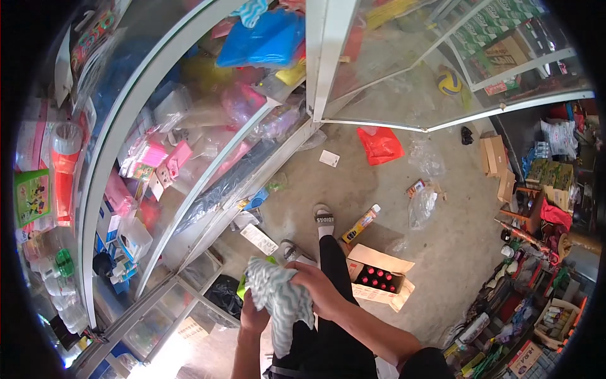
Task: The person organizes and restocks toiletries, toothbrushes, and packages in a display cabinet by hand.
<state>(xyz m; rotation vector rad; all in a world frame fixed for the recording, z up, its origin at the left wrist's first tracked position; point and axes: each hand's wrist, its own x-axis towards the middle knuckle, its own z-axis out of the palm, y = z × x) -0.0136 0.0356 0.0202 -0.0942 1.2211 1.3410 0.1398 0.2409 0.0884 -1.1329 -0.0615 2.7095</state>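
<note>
A white cloth with grey-green wavy stripes [278, 303] is bunched up between my two hands, in front of my body. My left hand [254, 312] holds its left side, the fingers partly hidden behind the fabric. My right hand [314, 289] grips the upper right part, its fingers wrapped round the folds. Something bright green [242, 287] shows just behind the cloth; what it is cannot be made out. Both hands are close together, above my legs and sandals [324, 215].
A glass cabinet with a curved white frame [95, 170] stands at left, its door [379, 124] open above. An open carton of red-capped bottles [379, 278], a red bag [380, 145] and clear plastic lie on the floor. Cluttered goods [505, 316] line the right side.
</note>
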